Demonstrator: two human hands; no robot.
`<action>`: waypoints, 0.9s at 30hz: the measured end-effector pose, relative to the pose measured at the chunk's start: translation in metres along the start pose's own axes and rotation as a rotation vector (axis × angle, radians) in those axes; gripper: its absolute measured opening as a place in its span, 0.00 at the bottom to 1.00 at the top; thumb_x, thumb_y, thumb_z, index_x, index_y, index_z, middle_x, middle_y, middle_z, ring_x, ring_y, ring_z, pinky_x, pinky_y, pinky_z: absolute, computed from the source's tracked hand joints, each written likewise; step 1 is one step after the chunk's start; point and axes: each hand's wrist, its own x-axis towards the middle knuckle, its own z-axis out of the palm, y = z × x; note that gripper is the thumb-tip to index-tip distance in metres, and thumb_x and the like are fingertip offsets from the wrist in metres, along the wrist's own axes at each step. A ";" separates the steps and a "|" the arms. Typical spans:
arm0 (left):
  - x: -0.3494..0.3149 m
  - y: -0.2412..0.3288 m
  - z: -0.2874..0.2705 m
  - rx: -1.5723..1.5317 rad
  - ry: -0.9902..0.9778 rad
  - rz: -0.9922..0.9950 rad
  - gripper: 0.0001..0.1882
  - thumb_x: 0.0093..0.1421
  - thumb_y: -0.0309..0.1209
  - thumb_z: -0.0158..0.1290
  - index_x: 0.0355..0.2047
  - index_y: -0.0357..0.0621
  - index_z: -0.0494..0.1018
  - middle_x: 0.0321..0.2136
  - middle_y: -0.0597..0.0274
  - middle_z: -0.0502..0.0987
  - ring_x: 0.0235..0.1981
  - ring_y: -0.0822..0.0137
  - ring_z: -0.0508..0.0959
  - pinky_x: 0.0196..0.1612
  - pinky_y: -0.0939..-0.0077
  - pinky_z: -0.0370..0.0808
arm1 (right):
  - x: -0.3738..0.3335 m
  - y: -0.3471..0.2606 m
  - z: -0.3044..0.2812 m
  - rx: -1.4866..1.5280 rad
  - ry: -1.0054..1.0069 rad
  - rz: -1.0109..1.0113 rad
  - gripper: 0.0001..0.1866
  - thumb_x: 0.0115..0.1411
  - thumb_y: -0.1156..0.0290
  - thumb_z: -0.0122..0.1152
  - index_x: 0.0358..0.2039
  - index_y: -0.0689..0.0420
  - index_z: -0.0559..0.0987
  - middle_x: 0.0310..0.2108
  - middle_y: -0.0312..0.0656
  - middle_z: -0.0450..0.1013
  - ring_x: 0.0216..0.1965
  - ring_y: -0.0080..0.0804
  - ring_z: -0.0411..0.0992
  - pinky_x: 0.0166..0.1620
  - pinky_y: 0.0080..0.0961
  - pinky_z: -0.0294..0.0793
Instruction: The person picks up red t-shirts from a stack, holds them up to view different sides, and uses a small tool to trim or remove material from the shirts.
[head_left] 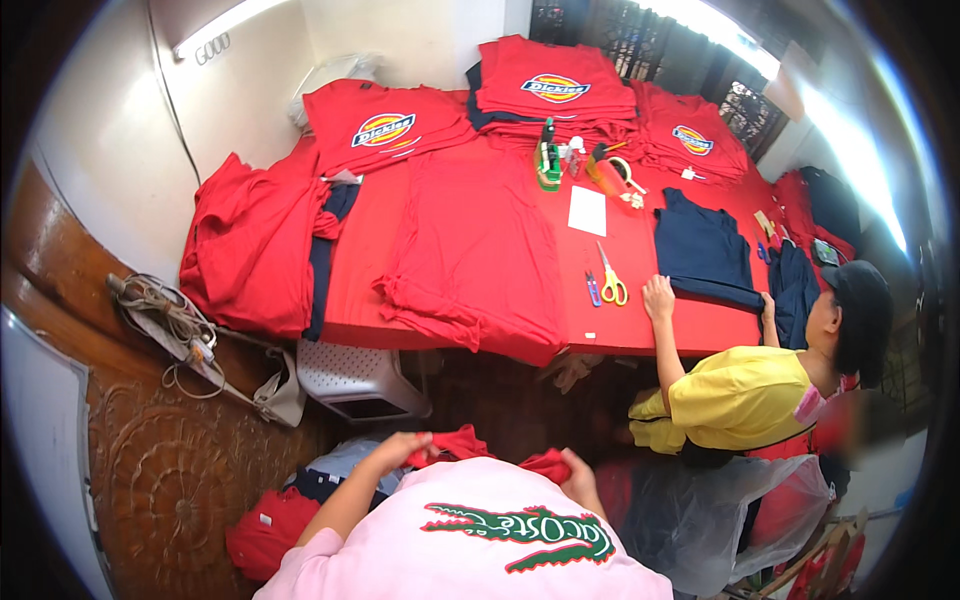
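Left hand: grip closed on red cloth. Right hand: grip also closed on red cloth, fingertips partly hidden. Cloth is held low, between both hands, near side of the counter and apart from it; its middle is blocked by the pink shirt, so can't tell if one piece. On counter: red garment spread flat, yellow-handled scissors, white paper. Co-worker in yellow, right, hands at navy garment.
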 end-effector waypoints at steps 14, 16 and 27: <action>-0.038 0.140 -0.125 -0.861 -0.111 0.592 0.25 0.73 0.46 0.52 0.46 0.31 0.81 0.45 0.47 0.85 0.49 0.55 0.84 0.59 0.60 0.76 | 0.046 -0.223 0.042 0.157 0.005 -0.309 0.14 0.66 0.64 0.65 0.46 0.60 0.81 0.41 0.41 0.80 0.40 0.30 0.77 0.44 0.28 0.77; -0.042 0.183 -0.143 -0.872 -0.264 0.799 0.27 0.70 0.47 0.55 0.44 0.28 0.82 0.44 0.46 0.85 0.47 0.53 0.85 0.57 0.58 0.78 | 0.046 -0.270 0.048 0.237 -0.059 -0.538 0.18 0.67 0.62 0.62 0.51 0.60 0.78 0.47 0.43 0.78 0.44 0.34 0.77 0.47 0.30 0.77; 0.116 0.349 -0.269 -0.859 -0.166 0.619 0.56 0.65 0.76 0.35 0.70 0.33 0.62 0.64 0.46 0.74 0.63 0.52 0.75 0.68 0.56 0.66 | 0.264 -0.416 0.181 0.435 -0.851 -0.414 0.15 0.75 0.62 0.54 0.58 0.50 0.75 0.46 0.33 0.75 0.40 0.23 0.73 0.47 0.25 0.72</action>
